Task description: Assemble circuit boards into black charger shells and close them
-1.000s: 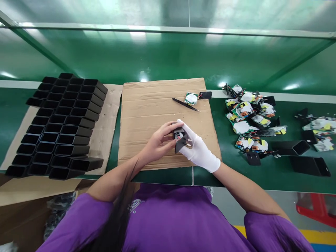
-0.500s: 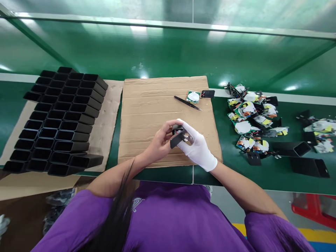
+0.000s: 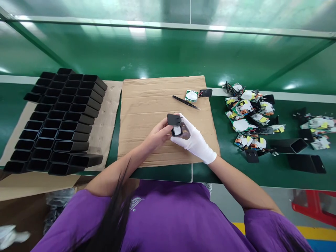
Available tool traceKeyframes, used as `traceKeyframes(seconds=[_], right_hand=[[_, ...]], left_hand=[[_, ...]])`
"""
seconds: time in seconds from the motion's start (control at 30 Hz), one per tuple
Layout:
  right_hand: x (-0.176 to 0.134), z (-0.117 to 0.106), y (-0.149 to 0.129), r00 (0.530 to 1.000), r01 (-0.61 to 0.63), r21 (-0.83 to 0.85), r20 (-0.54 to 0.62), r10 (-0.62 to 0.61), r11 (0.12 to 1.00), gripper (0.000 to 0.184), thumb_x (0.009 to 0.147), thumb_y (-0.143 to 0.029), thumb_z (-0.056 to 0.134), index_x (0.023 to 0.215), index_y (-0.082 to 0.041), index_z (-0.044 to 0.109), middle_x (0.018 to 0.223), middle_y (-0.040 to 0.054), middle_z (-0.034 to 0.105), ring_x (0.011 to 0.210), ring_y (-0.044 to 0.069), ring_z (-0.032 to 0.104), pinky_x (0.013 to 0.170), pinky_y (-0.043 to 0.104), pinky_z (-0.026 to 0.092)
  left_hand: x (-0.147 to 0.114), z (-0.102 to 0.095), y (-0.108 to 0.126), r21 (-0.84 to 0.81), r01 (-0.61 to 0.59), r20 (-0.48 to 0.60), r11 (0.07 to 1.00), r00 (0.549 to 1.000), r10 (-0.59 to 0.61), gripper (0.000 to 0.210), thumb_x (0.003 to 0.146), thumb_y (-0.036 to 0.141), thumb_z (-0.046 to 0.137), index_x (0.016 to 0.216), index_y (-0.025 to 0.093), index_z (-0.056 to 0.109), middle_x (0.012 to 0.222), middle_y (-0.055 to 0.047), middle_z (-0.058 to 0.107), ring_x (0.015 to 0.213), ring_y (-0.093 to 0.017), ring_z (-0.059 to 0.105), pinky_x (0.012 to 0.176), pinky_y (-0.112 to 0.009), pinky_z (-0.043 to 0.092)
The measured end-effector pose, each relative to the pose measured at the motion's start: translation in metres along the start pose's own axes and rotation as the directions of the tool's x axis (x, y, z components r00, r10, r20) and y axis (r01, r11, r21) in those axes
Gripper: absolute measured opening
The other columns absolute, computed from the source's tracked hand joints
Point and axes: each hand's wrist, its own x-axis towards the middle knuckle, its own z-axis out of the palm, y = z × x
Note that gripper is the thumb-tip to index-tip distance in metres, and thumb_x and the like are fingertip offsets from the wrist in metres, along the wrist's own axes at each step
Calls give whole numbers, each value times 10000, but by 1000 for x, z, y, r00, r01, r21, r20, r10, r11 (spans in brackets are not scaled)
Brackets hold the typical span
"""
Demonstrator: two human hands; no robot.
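Observation:
Over the cardboard sheet, a black plastic housing (image 3: pixel 173 133) is held between both hands, its open end toward me. White material on a board (image 3: pixel 177 130) shows inside that opening. A black end cap with plug pins (image 3: pixel 174 119) stands tilted off the opening, at its far side. My bare left hand (image 3: pixel 158 135) is closed around the left of the housing, thumb near the cap. My right hand (image 3: pixel 193 140), in a white glove, is curled against the right side, fingertips at the cap and housing. The fingers hide much of the housing.
Rows of black housings (image 3: pixel 63 116) stand at left. Beyond my hands lie a pen-like black tool (image 3: pixel 185 102) and a circuit board (image 3: pixel 191 96) wired to a black cap (image 3: pixel 205 93). Several boards (image 3: pixel 243 108) are piled at right, near two loose housings (image 3: pixel 306 163).
The housing has turned so its opening and the white material inside now face me. The end cap has swung from the near side up to the far side. Both hands still hold on.

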Motion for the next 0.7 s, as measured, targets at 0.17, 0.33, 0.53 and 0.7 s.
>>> traceKeyframes(seconds=[0.17, 0.33, 0.53, 0.7], right_hand=[[1, -3, 1, 998, 59, -29, 4, -59, 998, 769, 798, -368, 701, 1489, -199, 411, 1345, 128, 614, 1135, 285, 642, 918, 403, 571], [-2, -13, -8, 999, -4, 76, 45, 1, 997, 723, 829, -388, 671, 1490, -250, 411, 1329, 87, 641, 848, 186, 682, 785, 354, 583], [-3, -23, -13, 997, -17, 228, -76, 35, 973, 434, 926, -470, 564, 1297, -250, 612, 1170, 65, 721, 798, 153, 668, 791, 338, 567], [-5, -20, -16, 999, -12, 162, -38, 19, 987, 353, 943, -456, 548, 1150, -208, 690, 1090, 78, 743, 812, 163, 688, 802, 341, 570]], left_hand=[[-1, 2, -1, 153, -31, 32, 988, 999, 26, 930, 609, 360, 898, 1430, 269, 471, 1364, -113, 598, 1240, -327, 604, 1012, -426, 524], [2, -1, 5, 110, -63, -153, 992, 985, 79, 776, 629, 523, 849, 1281, 219, 559, 1245, -129, 691, 1056, -305, 708, 809, -361, 601], [4, -4, 28, -199, 80, -208, 977, 971, -122, 874, 804, 863, 284, 951, 107, 696, 957, -166, 770, 773, -264, 759, 587, -304, 591], [1, 2, 39, -398, 192, -151, 897, 951, -271, 974, 852, 830, 73, 826, 88, 703, 789, -157, 764, 589, -221, 728, 515, -299, 581]])
